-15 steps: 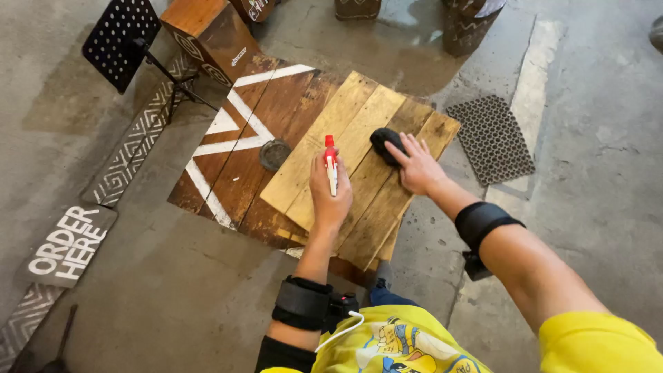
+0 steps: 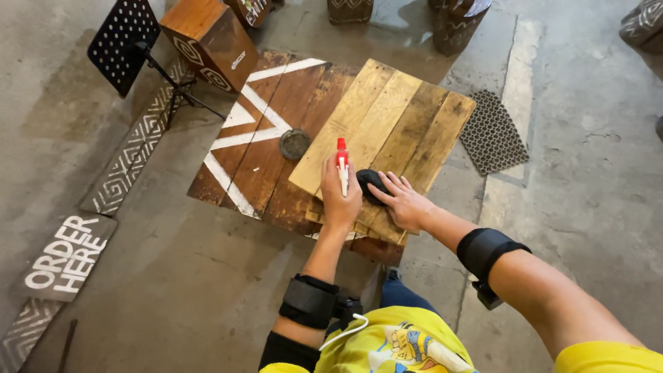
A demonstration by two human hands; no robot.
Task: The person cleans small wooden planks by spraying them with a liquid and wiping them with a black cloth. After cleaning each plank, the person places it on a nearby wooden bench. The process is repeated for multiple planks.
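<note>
My left hand (image 2: 340, 197) grips a spray bottle (image 2: 342, 160) with a red and white nozzle, held upright over the near edge of a light wooden plank panel (image 2: 397, 117). Just right of it, my right hand (image 2: 402, 200) presses a dark cloth (image 2: 371, 182) flat onto the planks near the panel's front edge. The panel lies tilted on top of a darker wooden table top (image 2: 269, 138) painted with white lines. Both wrists wear black bands.
A round dark disc (image 2: 295, 144) lies on the dark table top. A wooden box stool (image 2: 209, 40) and a black perforated stand (image 2: 124, 43) are at the far left. A black mesh mat (image 2: 491, 132) lies on the concrete to the right. Painted boards (image 2: 65, 259) rest on the floor at left.
My right hand has dragged the dark cloth toward me across the planks, ending next to my left hand. The bottle has stayed in my left hand.
</note>
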